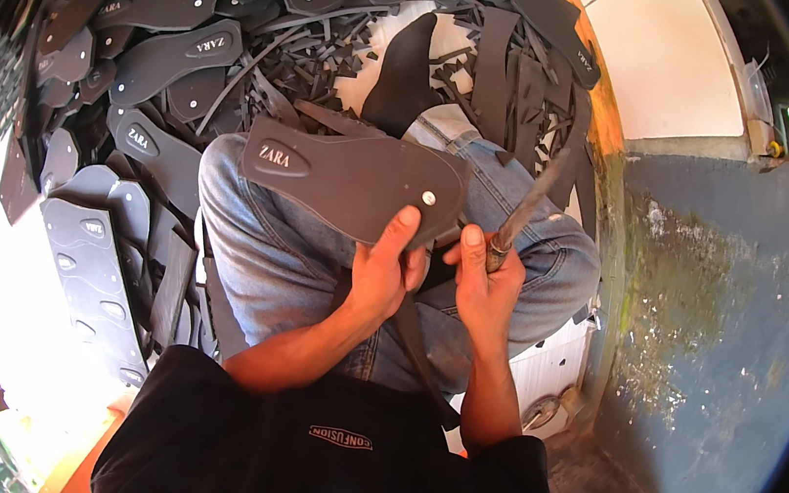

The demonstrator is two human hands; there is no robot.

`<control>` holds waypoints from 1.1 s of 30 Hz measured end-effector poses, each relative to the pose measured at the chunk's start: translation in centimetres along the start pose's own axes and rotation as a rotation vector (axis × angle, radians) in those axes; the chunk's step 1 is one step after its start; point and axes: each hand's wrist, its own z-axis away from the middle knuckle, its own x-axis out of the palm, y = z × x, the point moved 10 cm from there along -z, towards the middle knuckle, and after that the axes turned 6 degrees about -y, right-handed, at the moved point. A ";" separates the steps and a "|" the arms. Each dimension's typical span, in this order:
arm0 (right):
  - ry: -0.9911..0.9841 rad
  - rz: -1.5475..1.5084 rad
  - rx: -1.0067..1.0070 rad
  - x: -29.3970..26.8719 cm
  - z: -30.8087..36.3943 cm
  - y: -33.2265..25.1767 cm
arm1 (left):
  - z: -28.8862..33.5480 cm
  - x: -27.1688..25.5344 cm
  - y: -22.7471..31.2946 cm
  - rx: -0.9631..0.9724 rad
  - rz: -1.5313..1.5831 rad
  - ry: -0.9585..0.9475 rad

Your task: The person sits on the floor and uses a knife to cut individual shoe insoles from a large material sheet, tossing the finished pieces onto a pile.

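My left hand grips a dark foam sandal sole by its near right edge, thumb on top. The sole still has surplus material around its marked outline, with a white round spot near one end. My right hand is closed on a long, narrow, brownish tool that points away and to the right; its exact kind cannot be made out. Just right of the sole's edge, the hand's fingers are partly hidden. A dark strip hangs below, between my wrists.
Many dark soles are heaped at the left and far side. Cut scraps litter the floor around my foot. An uncut sheet with several sole shapes leans at the left. A stained grey-blue wall stands at the right.
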 end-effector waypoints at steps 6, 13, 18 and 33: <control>0.116 0.541 -0.045 -1.5 2.9 2.2 | -1.0 1.7 0.0 0.009 0.143 0.117; 0.080 0.653 0.062 -2.1 3.4 3.6 | -2.1 1.7 -1.4 -0.020 0.260 0.143; 0.068 0.650 0.049 -1.5 3.4 4.1 | -2.2 1.6 -1.4 -0.022 0.231 0.094; 0.024 0.617 0.121 1.8 1.9 4.8 | -1.1 -0.5 -0.9 -0.044 0.097 -0.008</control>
